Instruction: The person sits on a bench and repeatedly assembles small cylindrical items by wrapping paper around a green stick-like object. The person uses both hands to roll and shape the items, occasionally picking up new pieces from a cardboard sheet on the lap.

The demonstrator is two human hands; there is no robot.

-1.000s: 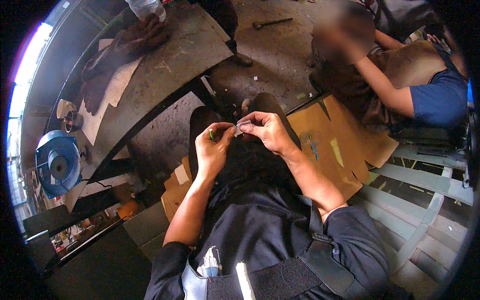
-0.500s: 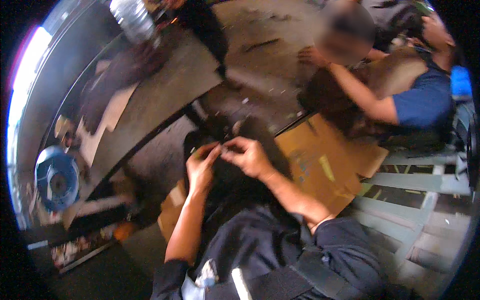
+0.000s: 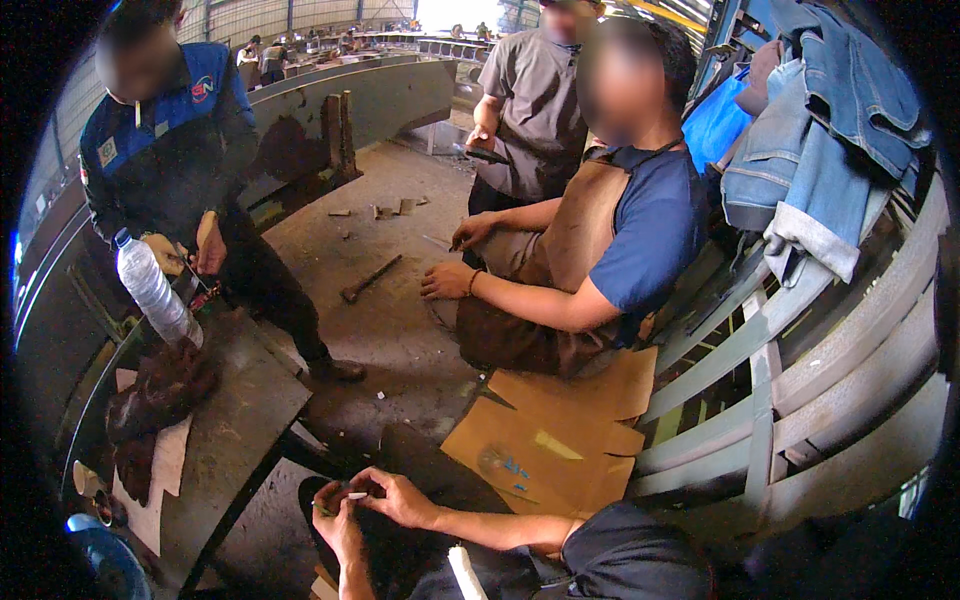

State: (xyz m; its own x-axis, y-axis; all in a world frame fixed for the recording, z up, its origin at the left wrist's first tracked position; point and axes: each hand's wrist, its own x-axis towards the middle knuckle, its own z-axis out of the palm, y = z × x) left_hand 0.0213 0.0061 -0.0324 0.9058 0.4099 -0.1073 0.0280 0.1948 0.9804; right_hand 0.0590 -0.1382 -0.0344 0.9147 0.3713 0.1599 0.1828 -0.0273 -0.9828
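Note:
Low in the picture, my two hands are close together above my dark-clothed lap. My right hand (image 3: 396,500) has its fingertips pinched at a small white stick-like piece (image 3: 357,495). Closed fingers of my left hand (image 3: 338,522) meet it from the left, near the same piece. A bit of something greenish shows at the left fingers, too small to name. A larger white stick-like thing (image 3: 466,574) stands out in front of my dark shirt at the lower edge.
A metal table (image 3: 225,430) at left carries a wrapped bottle (image 3: 155,285) and dark gloves (image 3: 160,395). Flattened cardboard (image 3: 550,430) lies ahead right beside a slatted metal rack (image 3: 730,400) with hung jeans. A seated person (image 3: 590,250) and two standing people are nearby. A hammer-like tool (image 3: 370,280) lies on the floor.
My view has tilted up, so the hands appear lower and further left, and the people show more fully. Both hands stay together; the white piece between them now shows clearly.

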